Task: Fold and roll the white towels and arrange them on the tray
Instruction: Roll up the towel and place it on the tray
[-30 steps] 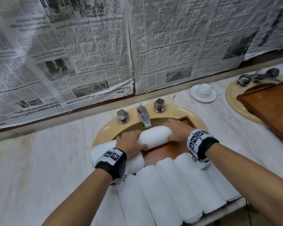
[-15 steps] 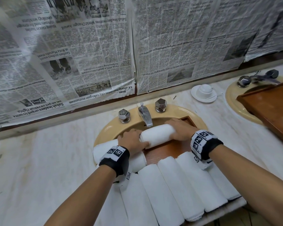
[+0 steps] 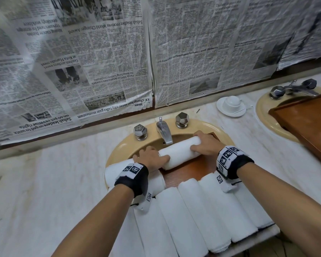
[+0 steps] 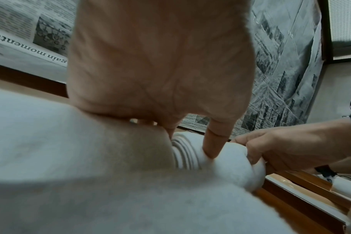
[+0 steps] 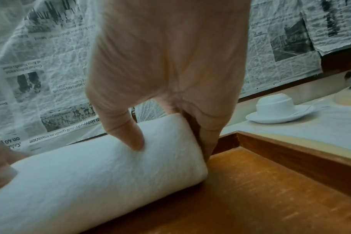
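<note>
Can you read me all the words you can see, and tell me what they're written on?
All on the newspaper sheets covering the wall; those left of the seam hang upside down:
"Sabah teacher receives World Changer Award"
"KK-Changchun sister-city talks gain momentum"
"Sabah leaders urged to unite"
"quake on Hokkaido island latest to shake Japan"
Small print: too small to read.
The wristbands carry only black-and-white square codes, no words.

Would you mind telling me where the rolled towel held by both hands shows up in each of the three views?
Head: the rolled towel lies centre, below the tap, one hand at each end.
Left wrist: right of centre, its spiral end facing the camera, a finger pressed on it.
Right wrist: lower left to centre, resting on the wooden tray.
Shared landmark: the newspaper on the wall behind appears in all three.
</note>
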Demonstrator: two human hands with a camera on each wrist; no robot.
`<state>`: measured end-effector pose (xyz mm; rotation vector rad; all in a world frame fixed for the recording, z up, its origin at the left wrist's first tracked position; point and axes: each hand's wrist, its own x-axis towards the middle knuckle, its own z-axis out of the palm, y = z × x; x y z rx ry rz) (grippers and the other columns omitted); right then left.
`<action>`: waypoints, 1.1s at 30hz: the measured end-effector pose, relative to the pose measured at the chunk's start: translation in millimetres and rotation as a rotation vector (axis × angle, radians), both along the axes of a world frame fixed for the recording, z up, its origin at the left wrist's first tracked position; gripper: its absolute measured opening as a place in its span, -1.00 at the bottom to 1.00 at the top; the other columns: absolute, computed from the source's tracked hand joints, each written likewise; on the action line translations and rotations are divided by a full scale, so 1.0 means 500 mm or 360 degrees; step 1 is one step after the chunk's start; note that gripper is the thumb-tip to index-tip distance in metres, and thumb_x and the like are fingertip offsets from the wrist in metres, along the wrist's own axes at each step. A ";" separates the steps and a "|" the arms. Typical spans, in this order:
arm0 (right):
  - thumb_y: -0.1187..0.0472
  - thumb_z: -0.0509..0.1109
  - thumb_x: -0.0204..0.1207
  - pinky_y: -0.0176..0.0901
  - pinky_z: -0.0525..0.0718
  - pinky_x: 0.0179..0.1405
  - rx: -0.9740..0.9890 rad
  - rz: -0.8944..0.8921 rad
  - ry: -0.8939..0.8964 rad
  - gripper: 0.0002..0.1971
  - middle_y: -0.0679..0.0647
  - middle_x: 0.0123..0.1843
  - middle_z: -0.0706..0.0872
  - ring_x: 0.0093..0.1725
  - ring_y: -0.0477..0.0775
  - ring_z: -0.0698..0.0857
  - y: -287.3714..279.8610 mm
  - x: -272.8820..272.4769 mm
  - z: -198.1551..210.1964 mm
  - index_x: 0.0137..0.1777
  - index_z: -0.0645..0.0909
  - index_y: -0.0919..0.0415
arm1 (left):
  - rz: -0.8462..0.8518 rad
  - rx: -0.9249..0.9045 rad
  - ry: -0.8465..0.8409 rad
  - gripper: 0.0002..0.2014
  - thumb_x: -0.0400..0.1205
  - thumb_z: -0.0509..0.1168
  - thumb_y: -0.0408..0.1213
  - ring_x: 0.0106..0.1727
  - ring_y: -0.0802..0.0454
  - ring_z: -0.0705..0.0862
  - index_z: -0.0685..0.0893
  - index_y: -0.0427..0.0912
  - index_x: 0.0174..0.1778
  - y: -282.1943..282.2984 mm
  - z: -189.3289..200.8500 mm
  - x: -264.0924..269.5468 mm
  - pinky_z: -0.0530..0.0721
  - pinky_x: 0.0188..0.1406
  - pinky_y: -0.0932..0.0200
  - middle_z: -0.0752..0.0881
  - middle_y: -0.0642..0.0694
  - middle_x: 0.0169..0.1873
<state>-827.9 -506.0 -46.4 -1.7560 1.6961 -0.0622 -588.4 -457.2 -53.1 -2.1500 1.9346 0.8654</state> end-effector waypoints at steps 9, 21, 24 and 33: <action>0.00 0.40 0.55 -0.05 0.44 0.34 0.0002 0.0076 0.0085 -0.24 0.20 0.57 0.44 0.49 0.20 0.45 0.007 -0.002 0.000 0.69 0.22 0.18 | -0.0035 -0.0152 0.0111 -0.44 0.59 0.25 0.24 0.46 -0.11 0.49 0.49 0.21 0.52 0.015 -0.003 0.012 0.32 0.50 -0.21 0.56 -0.01 0.42; -0.03 0.50 0.47 0.02 0.13 0.68 -0.0254 0.0336 0.0078 -0.03 -0.05 0.77 0.01 0.72 0.07 0.03 0.054 -0.021 0.013 0.75 -0.03 0.05 | -0.0076 -0.0308 0.0154 -0.29 0.52 0.35 0.29 0.54 -0.08 0.42 0.42 0.16 0.58 0.030 -0.004 0.027 0.30 0.52 -0.27 0.43 0.05 0.57; -0.10 0.48 0.47 0.05 0.13 0.70 -0.0402 0.0395 0.0189 -0.04 -0.01 0.76 0.05 0.72 0.06 0.03 0.068 -0.014 0.016 0.75 0.01 0.07 | -0.0040 -0.0398 0.0171 -0.28 0.52 0.39 0.23 0.54 -0.10 0.41 0.39 0.15 0.60 0.049 -0.001 0.054 0.32 0.50 -0.24 0.41 0.04 0.58; -0.21 0.32 0.52 0.13 0.00 0.71 -0.0652 0.0606 0.0536 -0.12 0.01 0.76 0.09 0.73 0.06 0.03 0.130 0.059 0.024 0.74 0.05 0.08 | -0.0025 -0.0499 0.0209 -0.32 0.57 0.38 0.14 0.55 -0.11 0.39 0.38 0.09 0.61 0.139 0.007 0.126 0.38 0.49 -0.18 0.38 0.00 0.58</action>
